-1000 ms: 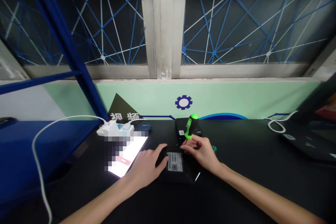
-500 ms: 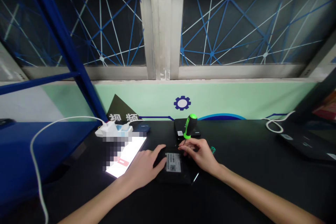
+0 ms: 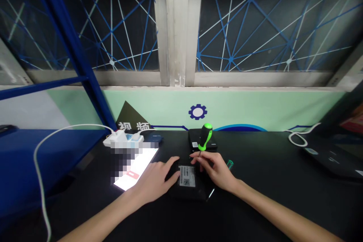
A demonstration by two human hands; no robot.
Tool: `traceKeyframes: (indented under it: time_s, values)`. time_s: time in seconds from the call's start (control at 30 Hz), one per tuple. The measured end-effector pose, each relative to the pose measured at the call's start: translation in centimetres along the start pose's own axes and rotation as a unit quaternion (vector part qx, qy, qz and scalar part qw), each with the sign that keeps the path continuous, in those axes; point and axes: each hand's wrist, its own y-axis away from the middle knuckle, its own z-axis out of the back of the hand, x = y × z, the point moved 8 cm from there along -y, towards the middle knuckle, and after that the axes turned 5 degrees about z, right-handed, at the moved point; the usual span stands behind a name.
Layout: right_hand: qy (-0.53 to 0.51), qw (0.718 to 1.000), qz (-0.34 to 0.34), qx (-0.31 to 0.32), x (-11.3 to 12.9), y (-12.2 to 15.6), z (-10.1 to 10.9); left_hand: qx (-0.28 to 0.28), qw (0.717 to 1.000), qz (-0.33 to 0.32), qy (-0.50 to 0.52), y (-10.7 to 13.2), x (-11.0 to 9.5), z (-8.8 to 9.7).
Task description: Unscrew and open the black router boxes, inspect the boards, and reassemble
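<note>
A flat black device with a white label lies on the black table in front of me. My left hand rests flat on its left side, fingers spread. My right hand pinches the shaft of a green and black screwdriver, which stands upright with its tip down at the device's far edge. A second black box sits just behind the screwdriver.
A lit tablet lies to the left, with a white power strip and white cable behind it. A small green item lies right of my right hand. A dark laptop and white cord sit at far right.
My right hand has shifted slightly left along the device's far edge with the screwdriver still upright. My left hand has stayed on the device.
</note>
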Motion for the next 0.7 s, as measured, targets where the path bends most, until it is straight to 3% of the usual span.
traceKeyframes:
  time_s: [0.13, 0.4, 0.7]
  values:
    - [0.028, 1.000, -0.002, -0.013, 0.0, 0.0, 0.2, -0.003, 1.000, -0.002, 0.005, 0.0, 0.1, 0.0]
    - [-0.002, 0.992, -0.012, -0.127, -1.0, 0.3, 1.5, -0.005, 1.000, -0.001, 0.007, 0.0, 0.2, 0.0]
    - [-0.003, 0.997, -0.015, -0.079, -0.5, 0.4, 1.2, 0.004, 1.000, -0.002, 0.016, 0.0, 0.1, -0.1]
